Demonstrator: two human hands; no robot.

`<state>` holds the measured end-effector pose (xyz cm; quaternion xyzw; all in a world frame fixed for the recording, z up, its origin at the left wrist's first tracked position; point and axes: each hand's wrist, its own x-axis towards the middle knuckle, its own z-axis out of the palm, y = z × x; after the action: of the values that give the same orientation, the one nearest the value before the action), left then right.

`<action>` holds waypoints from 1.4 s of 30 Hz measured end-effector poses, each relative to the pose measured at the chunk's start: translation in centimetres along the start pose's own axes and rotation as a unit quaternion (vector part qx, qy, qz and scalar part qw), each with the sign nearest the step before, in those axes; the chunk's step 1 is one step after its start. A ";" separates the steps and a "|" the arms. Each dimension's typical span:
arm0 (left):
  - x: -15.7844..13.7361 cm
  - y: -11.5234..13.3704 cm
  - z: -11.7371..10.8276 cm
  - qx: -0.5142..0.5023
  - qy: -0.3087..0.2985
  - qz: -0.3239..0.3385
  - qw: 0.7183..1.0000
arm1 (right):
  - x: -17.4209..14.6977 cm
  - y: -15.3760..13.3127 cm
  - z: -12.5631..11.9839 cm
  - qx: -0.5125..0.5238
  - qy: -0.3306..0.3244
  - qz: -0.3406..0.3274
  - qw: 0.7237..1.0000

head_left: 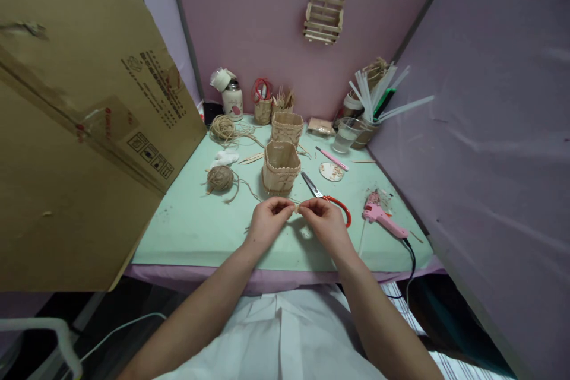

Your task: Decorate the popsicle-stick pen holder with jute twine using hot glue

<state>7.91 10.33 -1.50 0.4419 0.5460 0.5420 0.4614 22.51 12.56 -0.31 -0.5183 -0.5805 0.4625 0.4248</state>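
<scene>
My left hand (pixel 273 216) and my right hand (pixel 324 218) meet over the near middle of the table, fingertips pinched. Between them is a small tan piece (pixel 297 209), mostly hidden by the fingers; its kind cannot be made out. Just beyond my hands stands a small wooden basket (pixel 280 175) with a braided rim, and a second similar basket (pixel 287 126) stands behind it. Scissors (pixel 332 197) with red handles lie beside my right hand, blades partly open. To the left, a ball of jute twine (pixel 220 179) trails a strand toward my hands.
A pink glue gun (pixel 382 218) with a black cord lies at right. Behind are a pink pen-like tool (pixel 333 158), a round disc (pixel 331 171), a plastic cup (pixel 347 135) and another twine coil (pixel 222 127). A large cardboard sheet (pixel 89 130) leans over the left side.
</scene>
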 end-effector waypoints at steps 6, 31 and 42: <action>-0.1 0.2 0.0 0.001 -0.006 -0.007 1.000 | -0.1 -0.3 0.0 0.014 0.002 0.013 1.000; 0.2 -0.1 0.2 -0.030 -0.003 -0.042 0.999 | -0.6 -0.9 0.5 0.007 0.014 0.028 0.999; 0.3 -0.1 0.1 -0.063 0.007 -0.055 0.996 | -0.7 -0.5 0.2 0.032 0.006 0.043 0.999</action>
<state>8.01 10.61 -1.60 0.3777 0.5376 0.5518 0.5136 22.28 11.84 0.14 -0.5317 -0.5399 0.4960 0.4241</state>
